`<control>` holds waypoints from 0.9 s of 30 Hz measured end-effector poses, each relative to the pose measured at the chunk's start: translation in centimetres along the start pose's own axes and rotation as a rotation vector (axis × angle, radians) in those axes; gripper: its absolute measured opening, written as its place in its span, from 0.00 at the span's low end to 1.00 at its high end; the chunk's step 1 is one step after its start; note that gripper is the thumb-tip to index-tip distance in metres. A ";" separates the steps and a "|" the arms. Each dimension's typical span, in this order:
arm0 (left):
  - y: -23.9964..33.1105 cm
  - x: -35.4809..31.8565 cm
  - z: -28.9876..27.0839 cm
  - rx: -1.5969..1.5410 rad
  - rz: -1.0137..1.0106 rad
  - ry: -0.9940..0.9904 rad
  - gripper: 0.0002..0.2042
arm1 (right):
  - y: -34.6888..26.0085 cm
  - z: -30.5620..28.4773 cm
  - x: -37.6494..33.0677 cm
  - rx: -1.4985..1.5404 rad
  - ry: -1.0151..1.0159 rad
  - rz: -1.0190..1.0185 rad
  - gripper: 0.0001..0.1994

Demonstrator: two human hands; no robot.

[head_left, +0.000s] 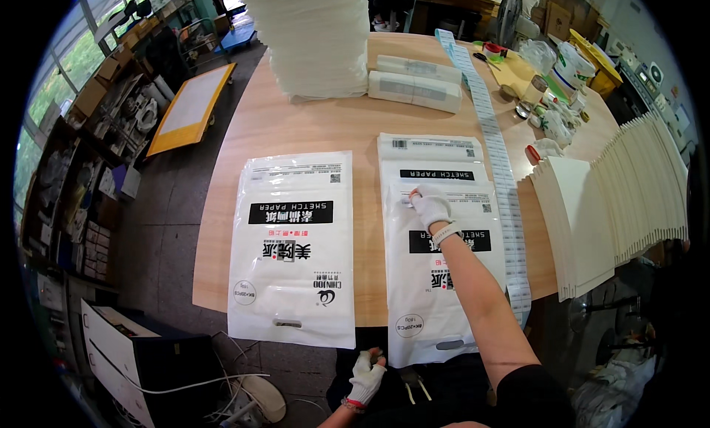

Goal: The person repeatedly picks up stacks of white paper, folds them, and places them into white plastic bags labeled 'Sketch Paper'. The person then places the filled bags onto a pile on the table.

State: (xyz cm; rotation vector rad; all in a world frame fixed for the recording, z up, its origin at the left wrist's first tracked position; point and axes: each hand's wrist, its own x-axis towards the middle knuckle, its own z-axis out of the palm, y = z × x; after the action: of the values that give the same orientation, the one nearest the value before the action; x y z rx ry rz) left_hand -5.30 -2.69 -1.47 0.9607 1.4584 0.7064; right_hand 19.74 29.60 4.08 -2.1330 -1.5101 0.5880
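Note:
On the right pile of white printed plastic bags point(436, 306), my right hand point(432, 208) rests near the upper part of the front bag. It wears a white glove with bare fingertips, which are pinched together on the bag's film. My right forearm crosses the bag's lower right. Low at the table's front edge, my left hand point(366, 376), gloved the same way, hovers over my lap. Its fingers are loosely curled and apart, and I see nothing in them. To the left lies another white printed plastic bag point(292, 184), flat, its handle slot toward me.
A tall stack of white sheets point(314, 43) stands at the back beside wrapped white bundles point(414, 90). A long strip of labels point(488, 125) runs down the table's right side. Further right are fanned white boards point(573, 221), tape, scissors and jars. A yellow-edged cart point(191, 110) stands left.

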 end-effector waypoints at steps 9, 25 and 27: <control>0.9 0.7 2.9 -0.287 -0.092 -0.230 0.10 | -1.3 0.5 -1.0 -0.168 0.126 0.101 0.23; 14.0 -2.0 -1.6 0.024 0.893 -0.258 0.10 | 16.4 -4.0 -32.5 1.013 -0.009 0.320 0.12; 10.3 -1.0 -4.7 -0.009 1.070 -0.006 0.08 | 9.8 -2.8 -30.8 1.112 0.016 0.234 0.13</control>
State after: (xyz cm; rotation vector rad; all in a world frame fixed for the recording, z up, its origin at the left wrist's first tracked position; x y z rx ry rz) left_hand -8.32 1.81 8.54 1.7375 0.8413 1.4530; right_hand 19.34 -2.80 3.00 -1.3896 -0.6130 1.1406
